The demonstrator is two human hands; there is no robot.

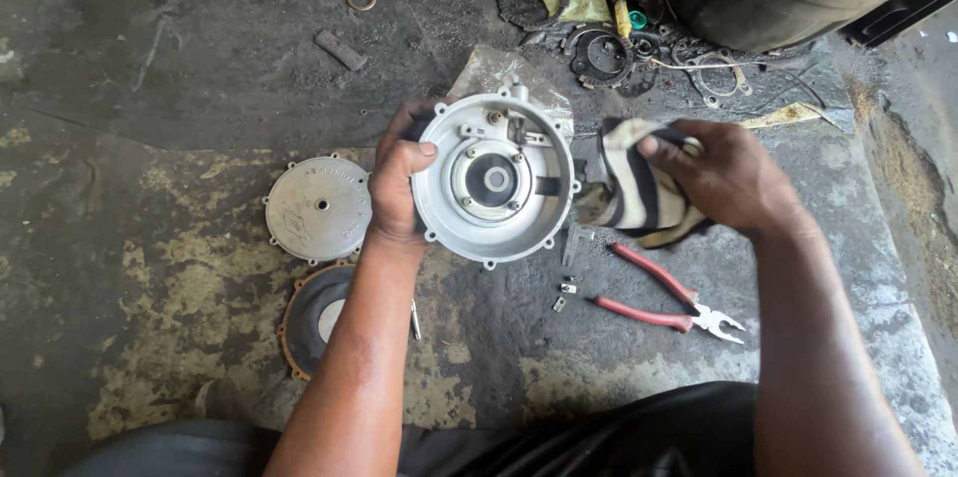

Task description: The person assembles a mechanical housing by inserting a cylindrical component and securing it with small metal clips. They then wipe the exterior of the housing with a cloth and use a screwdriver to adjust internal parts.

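Round metal housing (pixel 494 180) open face toward camera, left hand (pixel 397 188) gripping its rim, right hand (pixel 723 176) clutching striped rag (pixel 631 188)

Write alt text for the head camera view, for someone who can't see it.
Seen from above, a person's left hand holds a round silver metal housing while the right hand grips a striped rag beside it. On the stained concrete floor lie red-handled pliers, a round metal cover and a rubber diaphragm.

Left hand (pixel 397 188) grips round metal housing (pixel 494 180); right hand (pixel 723 178) clutches striped rag (pixel 634 188).
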